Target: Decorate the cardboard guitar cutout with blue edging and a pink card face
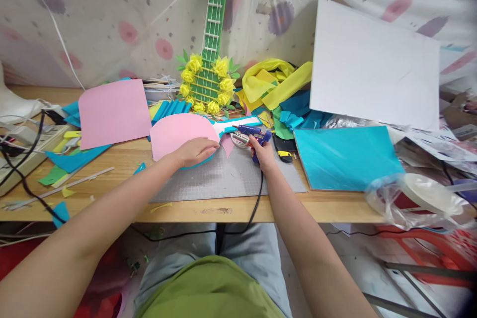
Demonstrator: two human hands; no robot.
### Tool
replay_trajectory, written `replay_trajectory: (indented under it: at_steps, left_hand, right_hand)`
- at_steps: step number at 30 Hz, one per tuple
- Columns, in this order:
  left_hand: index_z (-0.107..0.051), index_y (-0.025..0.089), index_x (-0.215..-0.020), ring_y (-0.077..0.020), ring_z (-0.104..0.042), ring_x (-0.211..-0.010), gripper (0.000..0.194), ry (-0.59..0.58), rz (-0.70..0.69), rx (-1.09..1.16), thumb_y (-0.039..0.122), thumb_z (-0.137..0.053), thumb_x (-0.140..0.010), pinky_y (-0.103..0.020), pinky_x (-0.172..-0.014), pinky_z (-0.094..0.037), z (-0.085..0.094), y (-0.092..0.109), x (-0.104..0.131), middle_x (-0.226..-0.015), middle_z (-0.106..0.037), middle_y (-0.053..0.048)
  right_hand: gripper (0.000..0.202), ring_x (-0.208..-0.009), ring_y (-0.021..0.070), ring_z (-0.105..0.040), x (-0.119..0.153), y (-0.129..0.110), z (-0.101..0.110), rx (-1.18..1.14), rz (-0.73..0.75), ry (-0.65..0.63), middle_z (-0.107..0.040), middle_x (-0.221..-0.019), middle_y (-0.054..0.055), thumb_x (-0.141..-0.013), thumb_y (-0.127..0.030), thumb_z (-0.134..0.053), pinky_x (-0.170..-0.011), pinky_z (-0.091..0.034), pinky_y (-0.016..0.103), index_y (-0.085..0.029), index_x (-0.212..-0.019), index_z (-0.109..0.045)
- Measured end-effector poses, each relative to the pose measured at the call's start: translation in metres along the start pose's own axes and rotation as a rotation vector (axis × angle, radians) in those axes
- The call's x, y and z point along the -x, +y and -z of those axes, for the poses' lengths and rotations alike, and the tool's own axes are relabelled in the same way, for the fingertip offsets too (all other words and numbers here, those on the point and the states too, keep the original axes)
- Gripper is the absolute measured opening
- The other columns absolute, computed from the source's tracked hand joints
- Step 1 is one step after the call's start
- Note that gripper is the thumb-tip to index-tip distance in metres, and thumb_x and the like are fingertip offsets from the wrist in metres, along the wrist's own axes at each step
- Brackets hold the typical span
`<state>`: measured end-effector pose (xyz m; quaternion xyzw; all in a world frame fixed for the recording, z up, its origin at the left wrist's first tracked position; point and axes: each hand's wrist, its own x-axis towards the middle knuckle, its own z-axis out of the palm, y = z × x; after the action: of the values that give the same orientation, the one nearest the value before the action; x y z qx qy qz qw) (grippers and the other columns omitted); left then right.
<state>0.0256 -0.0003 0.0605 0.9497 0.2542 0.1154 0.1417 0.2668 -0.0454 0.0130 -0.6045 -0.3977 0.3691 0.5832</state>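
My right hand [264, 153] grips a blue hot glue gun [249, 130], its nozzle pointing left over a guitar-shaped piece. That piece has a pink paper-covered body [179, 131] with blue edging and a white neck [242, 122] bordered in blue. Flat on the right part of the pink body lies my left hand [197, 152], fingers stretched out and close to the base of the neck. Below the nozzle, a pink paper scrap [227, 145] and white-handled scissors [240, 140] rest on the grey cutting mat [208, 184]. The gun's trigger is hidden by my fingers.
Behind stands a green paper guitar [212, 30] with yellow flowers. A pink sheet [115, 114] lies left, near a power strip [33, 154]. To the right are a yellow-black cutter [285, 156], a blue board [350, 159], a leaning white board [374, 64] and a bagged tape roll [421, 196].
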Motion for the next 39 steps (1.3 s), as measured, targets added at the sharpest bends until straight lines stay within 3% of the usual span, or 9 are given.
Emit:
replay_trajectory:
  at_steps: [7,12,19,25,28,31,39]
  left_hand:
    - [-0.057,0.018,-0.115,-0.0198,-0.052,-0.110,0.043,-0.038,-0.043,-0.087,0.036,-0.026,-0.091,-0.032,-0.097,-0.035,0.001,0.003,-0.005,-0.118,-0.060,-0.007]
    - [-0.054,0.018,-0.119,-0.0190,-0.051,-0.113,0.044,0.048,0.080,0.031,0.035,-0.025,-0.090,-0.031,-0.096,-0.037,0.005,0.007,-0.006,-0.123,-0.057,-0.004]
    - [-0.055,0.020,-0.117,-0.0206,-0.052,-0.110,0.042,0.063,0.122,0.138,0.037,-0.029,-0.088,-0.034,-0.097,-0.036,-0.001,0.004,-0.015,-0.119,-0.059,-0.006]
    - [-0.050,0.019,-0.119,-0.0191,-0.050,-0.113,0.041,0.178,0.231,0.253,0.038,-0.033,-0.087,-0.033,-0.098,-0.036,0.013,-0.009,0.001,-0.122,-0.056,-0.006]
    - [-0.049,0.016,-0.121,-0.0232,-0.045,-0.119,0.047,0.110,0.279,0.130,0.042,-0.036,-0.085,-0.038,-0.102,-0.030,0.021,-0.012,0.015,-0.129,-0.051,-0.010]
    - [-0.045,0.014,-0.127,-0.0268,-0.036,-0.127,0.057,0.002,0.243,-0.010,0.046,-0.043,-0.081,-0.040,-0.106,-0.025,0.023,-0.012,0.026,-0.136,-0.043,-0.012]
    - [-0.033,0.017,-0.136,-0.0221,-0.021,-0.135,0.063,-0.075,0.171,-0.176,0.051,-0.039,-0.083,-0.042,-0.111,-0.007,0.003,-0.019,0.036,-0.145,-0.030,-0.010]
  right_hand:
    - [0.040,-0.038,0.0075,-0.038,-0.001,0.001,0.000,-0.003,-0.003,0.001,-0.043,-0.042,-0.004,-0.066,-0.056,-0.060,-0.039,-0.031,0.022,-0.019,-0.058,-0.049]
    - [0.042,-0.038,0.0075,-0.038,-0.001,0.002,0.001,0.007,0.021,-0.017,-0.042,-0.041,-0.005,-0.066,-0.059,-0.058,-0.039,-0.032,0.022,-0.019,-0.058,-0.050]
    - [0.042,-0.037,0.0075,-0.038,-0.002,0.001,0.000,-0.003,-0.007,0.026,-0.042,-0.040,-0.005,-0.064,-0.059,-0.061,-0.038,-0.032,0.022,-0.020,-0.058,-0.048]
    - [0.042,-0.037,0.0069,-0.038,-0.001,-0.001,0.000,-0.009,-0.009,0.017,-0.043,-0.041,-0.005,-0.064,-0.059,-0.061,-0.038,-0.032,0.021,-0.019,-0.059,-0.047]
    - [0.042,-0.037,0.0070,-0.038,0.000,0.000,0.000,-0.003,-0.004,0.014,-0.044,-0.041,-0.005,-0.065,-0.059,-0.060,-0.039,-0.032,0.021,-0.019,-0.057,-0.046]
    - [0.042,-0.037,0.0072,-0.038,0.000,0.000,-0.001,0.011,-0.005,0.022,-0.044,-0.041,-0.005,-0.065,-0.058,-0.060,-0.039,-0.033,0.021,-0.020,-0.055,-0.045]
    - [0.044,-0.037,0.0074,-0.038,-0.001,0.003,0.000,0.026,-0.003,0.012,-0.043,-0.040,-0.004,-0.065,-0.060,-0.060,-0.037,-0.031,0.021,-0.019,-0.055,-0.046]
